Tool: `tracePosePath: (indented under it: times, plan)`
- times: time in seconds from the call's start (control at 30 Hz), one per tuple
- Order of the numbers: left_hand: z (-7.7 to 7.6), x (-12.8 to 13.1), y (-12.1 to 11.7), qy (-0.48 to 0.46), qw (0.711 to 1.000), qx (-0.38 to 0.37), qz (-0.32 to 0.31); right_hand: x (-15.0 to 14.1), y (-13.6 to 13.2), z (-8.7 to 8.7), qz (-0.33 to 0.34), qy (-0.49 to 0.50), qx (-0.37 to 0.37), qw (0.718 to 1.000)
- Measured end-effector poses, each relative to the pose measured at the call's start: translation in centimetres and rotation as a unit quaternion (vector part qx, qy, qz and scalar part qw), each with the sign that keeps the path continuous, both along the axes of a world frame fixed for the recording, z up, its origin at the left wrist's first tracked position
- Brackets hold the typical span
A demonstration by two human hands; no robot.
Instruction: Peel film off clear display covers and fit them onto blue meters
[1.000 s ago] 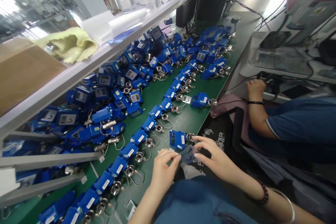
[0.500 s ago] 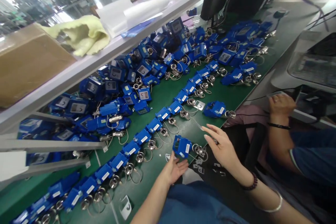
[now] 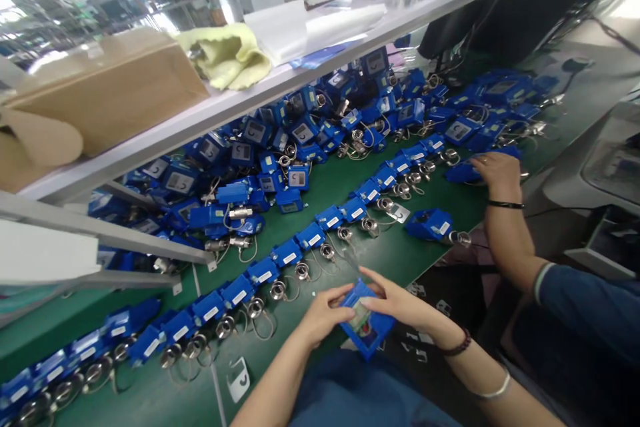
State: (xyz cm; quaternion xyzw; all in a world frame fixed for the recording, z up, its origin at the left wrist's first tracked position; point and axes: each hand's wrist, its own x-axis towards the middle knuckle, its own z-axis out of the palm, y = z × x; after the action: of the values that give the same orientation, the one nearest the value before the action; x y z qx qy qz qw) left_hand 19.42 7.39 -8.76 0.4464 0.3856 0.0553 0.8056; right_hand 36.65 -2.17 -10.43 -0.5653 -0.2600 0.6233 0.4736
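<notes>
My left hand and my right hand grip a blue meter housing from its two sides, just in front of my body. Its open face is tilted up toward me, showing a pale greenish part and some red inside. Both thumbs press at its upper part. A thin, pale strip sticks out beyond my right fingertips; its kind is too blurred to make out. Left of my hands, a long slanting row of similar blue meters with metal pipe fittings and cables lies on the green bench.
A co-worker's hand rests on a blue meter at the right. Another meter lies near the bench edge, close to a grey faceplate. A second faceplate lies lower left. Piled meters sit under a shelf holding a cardboard box.
My right hand has come in to the meter, which is now held between both hands, turned and nearer my body. The co-worker's hand has reached forward onto a meter. The view has shifted.
</notes>
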Motion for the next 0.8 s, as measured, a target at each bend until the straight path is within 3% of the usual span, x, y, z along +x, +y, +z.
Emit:
tracePosePath:
  times: [0.07,0.17,0.23,0.33,0.43,0.53,0.6,0.73,0.8]
  plan:
    - [2.8,-2.7,0.5,-0.013,0.998,0.056,0.005,-2.1,0.5,2.6,0.024,0.068,0.026,0.997]
    - [5.9,-7.1,0.0,-0.026,0.977,0.209,0.037,-5.4,1.6,6.6,-0.033,0.082,0.032,0.996]
    - [7.2,-9.7,-1.2,-0.01,0.93,0.365,0.051,-7.6,2.3,8.9,-0.051,0.085,0.042,0.994]
    - [8.4,-12.2,-2.9,0.036,0.828,0.552,0.091,-10.5,3.2,11.4,-0.032,0.059,0.074,0.995]
    - [9.6,-14.0,-3.5,0.048,0.78,0.604,0.155,-12.5,3.3,13.2,-0.029,-0.078,0.123,0.989]
    - [10.8,-16.2,-3.7,0.057,0.764,0.612,0.195,-13.4,2.5,14.9,-0.138,-0.268,0.197,0.933]
    - [11.5,-17.7,-4.0,0.068,0.753,0.619,0.213,-13.9,1.8,16.1,-0.165,-0.323,0.206,0.909]
    - [12.7,-19.9,-4.6,0.082,0.703,0.666,0.235,-16.1,0.7,17.6,-0.018,-0.295,0.206,0.933]
    - [13.1,-20.5,-4.8,0.085,0.678,0.689,0.242,-17.7,0.5,18.0,-0.011,-0.258,0.184,0.948]
